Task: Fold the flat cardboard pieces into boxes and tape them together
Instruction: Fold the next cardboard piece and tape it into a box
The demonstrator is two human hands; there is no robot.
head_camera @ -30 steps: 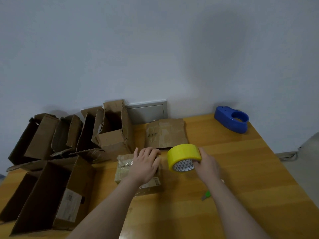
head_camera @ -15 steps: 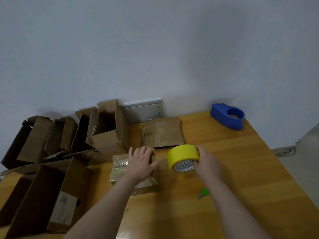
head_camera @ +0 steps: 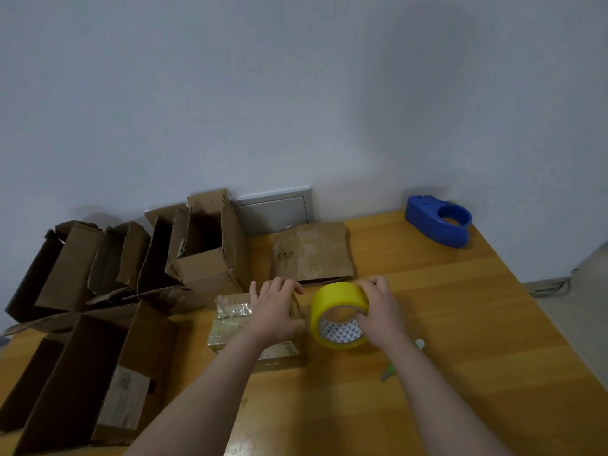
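Nearest, on the left, a large open carton (head_camera: 98, 373) lies on the wooden table (head_camera: 477, 357), and a green utility knife (head_camera: 388, 372) shows beside the right forearm. Further in, the left hand (head_camera: 274, 311) rests on the small cardboard box (head_camera: 230, 324), with its fingers bent over the far edge and its thumb against the right side. Just beside the box, the right hand (head_camera: 378, 311) holds the yellow tape roll (head_camera: 339, 299) on edge, fingers curled over the rim and thumb at the core. The box looks light and easy to crush, and glossy old tape on its top makes that part slippery, so it is best steadied by its edges and corners. The roll looks stiff and fairly heavy and would be gripped through the core, while the thin, sticky free end needs a pinch. Beyond them a flat cardboard piece (head_camera: 312, 251) waits, folded open boxes (head_camera: 197, 251) stand to the left, and a blue tape dispenser (head_camera: 437, 222) sits near the far corner. Compared with half a second ago little has changed: both hands keep their holds, and the roll has stayed close by the box
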